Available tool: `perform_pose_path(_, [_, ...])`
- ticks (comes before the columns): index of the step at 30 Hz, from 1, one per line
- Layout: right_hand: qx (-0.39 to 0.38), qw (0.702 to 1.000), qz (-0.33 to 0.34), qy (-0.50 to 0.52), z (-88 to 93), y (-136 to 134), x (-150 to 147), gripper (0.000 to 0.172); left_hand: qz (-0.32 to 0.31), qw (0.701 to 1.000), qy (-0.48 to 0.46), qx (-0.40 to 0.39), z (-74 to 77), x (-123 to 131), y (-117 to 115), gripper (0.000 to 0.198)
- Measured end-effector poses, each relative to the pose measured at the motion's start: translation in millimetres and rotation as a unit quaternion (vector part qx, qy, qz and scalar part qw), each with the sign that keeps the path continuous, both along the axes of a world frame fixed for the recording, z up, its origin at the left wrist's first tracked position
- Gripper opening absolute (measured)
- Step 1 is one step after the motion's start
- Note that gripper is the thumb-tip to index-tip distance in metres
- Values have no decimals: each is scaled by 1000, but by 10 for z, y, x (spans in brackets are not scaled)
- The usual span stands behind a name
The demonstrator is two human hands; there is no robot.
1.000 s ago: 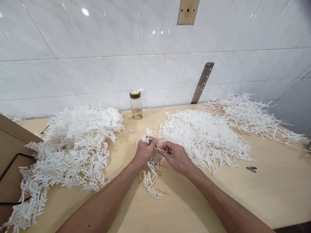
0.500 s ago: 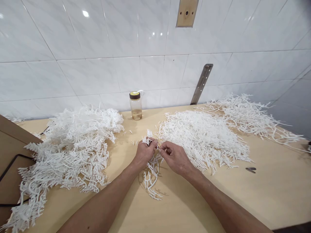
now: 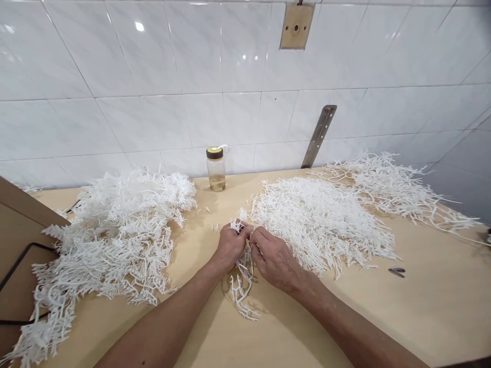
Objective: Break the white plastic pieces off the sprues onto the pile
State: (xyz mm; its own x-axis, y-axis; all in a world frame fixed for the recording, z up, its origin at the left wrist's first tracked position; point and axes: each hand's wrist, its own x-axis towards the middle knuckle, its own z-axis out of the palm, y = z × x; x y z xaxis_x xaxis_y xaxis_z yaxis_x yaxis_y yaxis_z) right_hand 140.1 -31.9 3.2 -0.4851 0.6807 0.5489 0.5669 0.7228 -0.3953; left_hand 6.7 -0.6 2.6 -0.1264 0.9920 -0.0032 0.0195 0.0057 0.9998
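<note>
My left hand (image 3: 231,245) is closed around a white branched plastic strand (image 3: 244,296), whose forked lower end trails onto the table below. Small white sprigs (image 3: 237,225) stick out above its fingers. My right hand (image 3: 273,255) meets it at the fingertips, thumb and fingers pinched together; what lies in that pinch is too small and covered to make out. Close on the right lies a flat pile of white branched pieces (image 3: 318,220). To the left rises a larger, bushier heap of white branched strands (image 3: 126,235).
A water bottle (image 3: 216,171) stands at the back by the tiled wall. Small dark snips (image 3: 397,272) lie on the right. More white strands (image 3: 399,184) spread at the far right. A brown box with a black wire frame (image 3: 26,250) borders the left side.
My right hand has turned and its fingers have curled in closer against my left hand. The whole view has shifted slightly; the piles and bottle stay in place.
</note>
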Motion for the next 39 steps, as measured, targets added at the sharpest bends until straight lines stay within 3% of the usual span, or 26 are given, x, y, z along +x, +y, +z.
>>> perform_pose_path(3, [-13,999,52,9,37,-89,-89,16,15,999,-4,-28,13,-31,20,28])
perform_pose_path(6, [-53,994,55,74,96,-96,-80,14,-39,998,-7,-52,69,-81,3,33])
perform_pose_path(9, [-85,982,-31,166,153,7,70,8,-110,992,-15,-57,126,-119,-20,35])
perform_pose_path(13, [-84,958,-170,214,207,168,310,7,-188,979,-55,-51,127,-154,18,35])
perform_pose_path(19, [-111,935,-258,217,237,227,432,7,-241,968,-44,-56,99,-212,59,42])
perform_pose_path(25, [-91,942,-259,192,228,264,470,16,-214,973,8,-85,132,-222,36,51])
perform_pose_path(35, [-108,963,-227,95,226,308,508,18,-175,975,-81,-109,62,-235,114,46])
perform_pose_path(39, [-114,978,-164,58,219,289,492,17,-170,974,-97,-117,41,-250,131,47])
